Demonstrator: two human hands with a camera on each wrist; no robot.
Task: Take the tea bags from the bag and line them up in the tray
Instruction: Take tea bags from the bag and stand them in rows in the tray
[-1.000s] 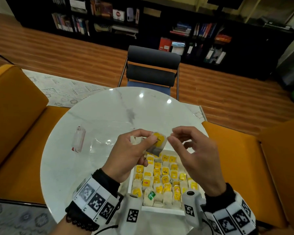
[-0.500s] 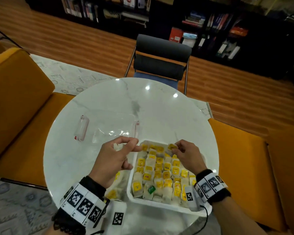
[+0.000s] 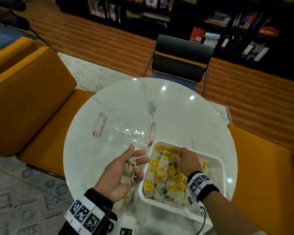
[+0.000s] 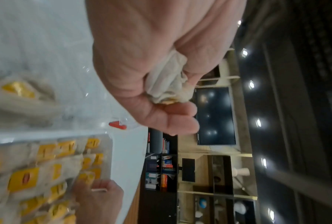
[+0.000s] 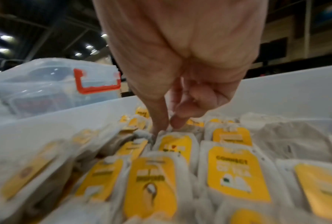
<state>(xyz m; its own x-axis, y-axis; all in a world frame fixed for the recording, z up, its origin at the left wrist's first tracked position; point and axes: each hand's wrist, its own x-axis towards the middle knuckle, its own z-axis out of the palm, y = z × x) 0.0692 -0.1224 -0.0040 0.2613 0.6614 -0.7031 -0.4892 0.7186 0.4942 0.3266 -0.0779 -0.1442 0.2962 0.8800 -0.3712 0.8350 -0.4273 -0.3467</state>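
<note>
Right wrist: fingers [image 5: 159,121] perhaps among tea bags [image 5: 236,166]

White tea bags [image 3: 161,173] with yellow tags lie in rows in the white tray [image 3: 215,160]; a crumpled bunch [image 3: 130,168] sits in the left hand [image 3: 120,173].
</note>
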